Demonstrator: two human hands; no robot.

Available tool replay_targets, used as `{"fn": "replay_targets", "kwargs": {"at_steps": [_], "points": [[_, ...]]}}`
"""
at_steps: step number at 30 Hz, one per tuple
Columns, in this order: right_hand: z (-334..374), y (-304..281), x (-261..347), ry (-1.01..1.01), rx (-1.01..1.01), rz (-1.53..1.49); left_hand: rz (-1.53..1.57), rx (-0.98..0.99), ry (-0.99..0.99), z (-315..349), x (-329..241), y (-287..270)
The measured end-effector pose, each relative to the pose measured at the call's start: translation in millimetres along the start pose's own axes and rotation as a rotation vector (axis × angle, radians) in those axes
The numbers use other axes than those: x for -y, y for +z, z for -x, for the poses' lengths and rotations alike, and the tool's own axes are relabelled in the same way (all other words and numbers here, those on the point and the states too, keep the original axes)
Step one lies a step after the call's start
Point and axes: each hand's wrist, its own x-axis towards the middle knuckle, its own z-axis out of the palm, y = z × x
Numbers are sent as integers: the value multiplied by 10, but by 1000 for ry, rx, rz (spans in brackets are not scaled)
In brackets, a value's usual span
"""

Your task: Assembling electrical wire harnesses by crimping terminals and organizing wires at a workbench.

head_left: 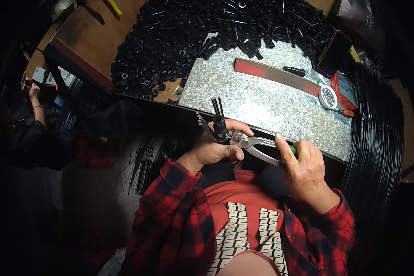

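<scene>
My left hand [216, 151] is closed round a black cylindrical hub [221, 127] in front of my waist. Several thin black rods [216, 106] stick up beside the hub. In my right hand [303, 166] is a pair of pincers [260, 142] with bright metal jaws and green grips. My right fingers wrap the grips, and the thumb points upward along them. The pincer head lies against the hub's lower part, between the left thumb and fingers. Those fingers partly hide the jaws, so what sits between them cannot be made out.
Beyond my hands is a speckled metal worktop [257, 101] bearing a long red-brown bar [276, 76], a white cup [327, 97] and a screwdriver [345, 112]. A large heap of black parts [170, 50] lies behind. Long black rods [377, 133] hang at right. Another person's hand [34, 91] shows at far left.
</scene>
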Motion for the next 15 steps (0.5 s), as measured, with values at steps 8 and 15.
{"fn": "replay_targets", "kwargs": {"at_steps": [8,15], "points": [[13,-47,-6,-17,27,15,-113,-31,22,-8,7,58],[-54,-150,59,83,188,-258,-174,-105,32,28,-52,90]]}}
